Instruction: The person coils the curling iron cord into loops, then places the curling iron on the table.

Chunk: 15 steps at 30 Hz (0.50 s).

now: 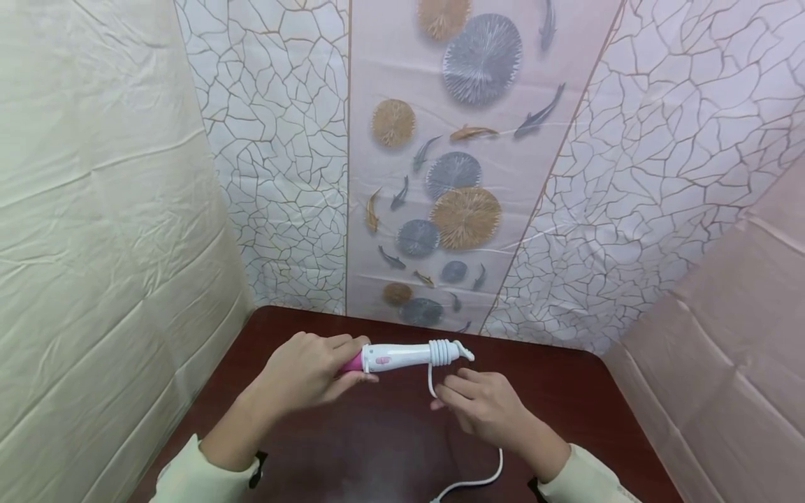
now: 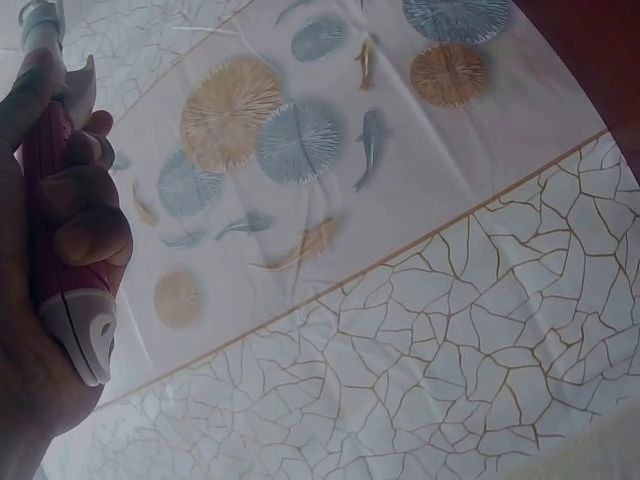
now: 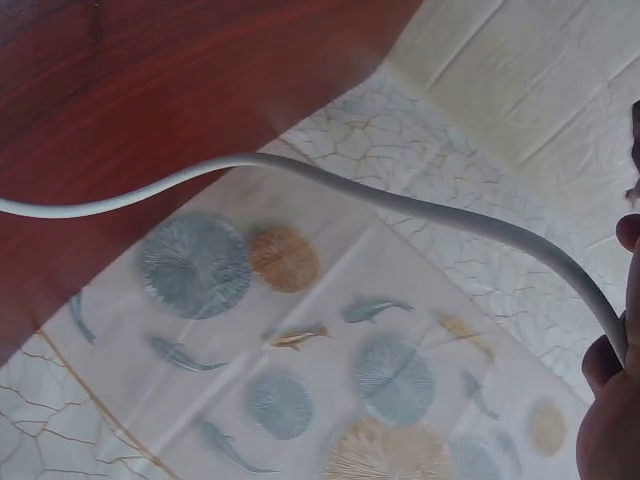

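Note:
A white and pink hair iron [image 1: 402,357] is held level above the table. My left hand [image 1: 311,370] grips its pink end; in the left wrist view, fingers curl round the pink body [image 2: 45,190], whose white tip [image 2: 85,335] shows below them. Several turns of white cord [image 1: 443,352] are wound round the white handle near its right end. My right hand [image 1: 484,406] pinches the cord just below those turns. In the right wrist view the cord [image 3: 440,213] runs off from the fingers, which show only in part at the right edge.
A dark red-brown table [image 1: 377,447] lies under both hands. The loose cord [image 1: 472,482] trails toward its front edge. Patterned cloth [image 1: 434,140] hangs behind, with pale quilted walls [image 1: 113,209] at the sides.

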{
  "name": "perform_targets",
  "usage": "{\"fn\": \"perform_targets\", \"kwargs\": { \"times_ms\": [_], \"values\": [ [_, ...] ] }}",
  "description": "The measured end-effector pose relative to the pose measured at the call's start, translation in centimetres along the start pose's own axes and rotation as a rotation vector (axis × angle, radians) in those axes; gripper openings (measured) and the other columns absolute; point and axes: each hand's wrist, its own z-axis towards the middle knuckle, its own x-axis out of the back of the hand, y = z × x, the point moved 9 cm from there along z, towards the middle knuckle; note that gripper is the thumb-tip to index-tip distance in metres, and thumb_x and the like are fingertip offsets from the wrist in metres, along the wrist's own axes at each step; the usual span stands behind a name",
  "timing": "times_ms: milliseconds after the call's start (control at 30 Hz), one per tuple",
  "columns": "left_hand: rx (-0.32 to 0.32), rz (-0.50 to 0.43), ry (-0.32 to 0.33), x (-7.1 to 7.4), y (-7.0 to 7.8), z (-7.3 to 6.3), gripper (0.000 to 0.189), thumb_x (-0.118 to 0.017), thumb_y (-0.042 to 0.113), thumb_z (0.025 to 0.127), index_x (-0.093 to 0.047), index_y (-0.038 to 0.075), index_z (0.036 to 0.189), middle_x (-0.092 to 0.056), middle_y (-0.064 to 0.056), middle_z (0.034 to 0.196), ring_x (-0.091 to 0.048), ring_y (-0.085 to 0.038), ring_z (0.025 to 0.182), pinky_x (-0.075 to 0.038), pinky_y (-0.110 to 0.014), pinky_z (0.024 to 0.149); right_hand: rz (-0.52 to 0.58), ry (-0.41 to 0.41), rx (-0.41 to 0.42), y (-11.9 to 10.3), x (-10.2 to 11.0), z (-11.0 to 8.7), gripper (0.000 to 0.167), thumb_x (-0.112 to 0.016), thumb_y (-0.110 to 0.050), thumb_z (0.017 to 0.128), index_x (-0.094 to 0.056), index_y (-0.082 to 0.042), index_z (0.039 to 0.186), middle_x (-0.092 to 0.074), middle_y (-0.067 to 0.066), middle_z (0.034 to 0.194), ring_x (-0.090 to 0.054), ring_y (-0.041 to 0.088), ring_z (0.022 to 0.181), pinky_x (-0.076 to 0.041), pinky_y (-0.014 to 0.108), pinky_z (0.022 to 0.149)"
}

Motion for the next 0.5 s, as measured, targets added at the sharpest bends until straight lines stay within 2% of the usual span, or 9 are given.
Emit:
{"fn": "perform_targets", "kwargs": {
  "times_ms": [133, 333, 500],
  "values": [
    [0.024, -0.012, -0.01, -0.2, -0.4, 0.0, 0.044, -0.088, 0.048, 0.091, -0.071, 0.016, 0.116, -0.057, 0.013, 0.073, -0.033, 0.0, 0.058, -0.035, -0.018, 0.051, -0.022, 0.0, 0.034, -0.5, 1.2, 1.1, 0.031, -0.055, -0.017, 0.116, -0.073, -0.006, 0.094, -0.065, -0.003, 0.082, -0.054, 0.012, 0.063, -0.047, 0.02, 0.054],
    [0.068, -0.053, -0.046, -0.7, -0.9, -0.1, 0.042, -0.088, 0.048, 0.092, -0.071, 0.016, 0.114, -0.055, 0.014, 0.073, -0.035, 0.0, 0.06, -0.034, -0.017, 0.054, -0.001, 0.001, 0.066, -0.5, 3.1, 2.6, 0.026, -0.053, -0.007, 0.114, -0.074, 0.002, 0.1, -0.061, 0.003, 0.083, -0.049, 0.014, 0.066, -0.043, 0.021, 0.056],
    [0.078, -0.072, -0.051, -0.8, -1.3, 0.1, 0.04, -0.087, 0.048, 0.093, -0.07, 0.018, 0.111, -0.056, 0.013, 0.073, -0.037, 0.0, 0.06, -0.035, -0.018, 0.055, 0.052, -0.002, 0.045, -0.5, 3.8, 3.0, 0.026, -0.052, -0.008, 0.114, -0.072, 0.003, 0.102, -0.056, 0.003, 0.082, -0.046, 0.011, 0.067, -0.04, 0.018, 0.055]
  ]
}}
